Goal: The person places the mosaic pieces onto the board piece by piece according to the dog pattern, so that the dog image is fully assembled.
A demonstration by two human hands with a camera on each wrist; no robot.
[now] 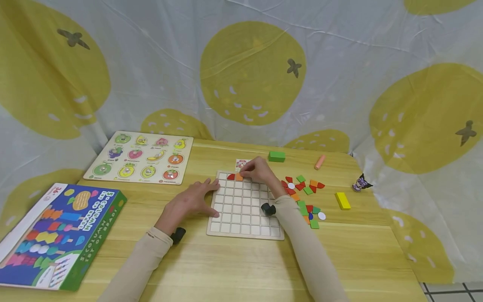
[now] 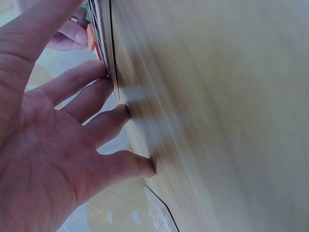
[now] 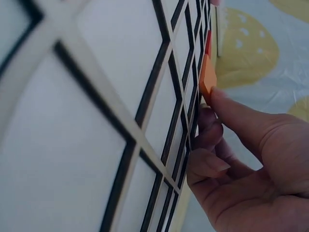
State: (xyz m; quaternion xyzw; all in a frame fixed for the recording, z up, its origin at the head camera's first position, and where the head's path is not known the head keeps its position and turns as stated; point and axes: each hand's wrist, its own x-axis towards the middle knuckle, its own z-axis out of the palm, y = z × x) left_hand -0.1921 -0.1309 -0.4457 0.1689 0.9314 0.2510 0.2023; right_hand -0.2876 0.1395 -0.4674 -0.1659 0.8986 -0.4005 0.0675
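Observation:
A wooden grid board (image 1: 235, 218) with pale square cells lies on the table. A red quarter-round piece (image 1: 231, 177) sits in its top row. Right beside that is an orange square piece (image 1: 239, 177), which my right hand (image 1: 260, 171) holds by its edge. In the right wrist view the thumb presses on the orange piece (image 3: 207, 77) and the other fingers curl below it. My left hand (image 1: 191, 198) lies along the board's left edge, fingers spread, thumb and fingertips at the rim. The left wrist view has those spread fingers (image 2: 116, 121) touching down on the tabletop.
Right of the board lie several loose red, green, orange and white pieces (image 1: 307, 190). A small pattern card (image 1: 241, 164) is behind it. Around stand a green block (image 1: 277, 157), yellow block (image 1: 342, 201), orange stick (image 1: 320, 162), figurine (image 1: 361, 183), fruit puzzle (image 1: 137, 167) and boxed bead set (image 1: 56, 235).

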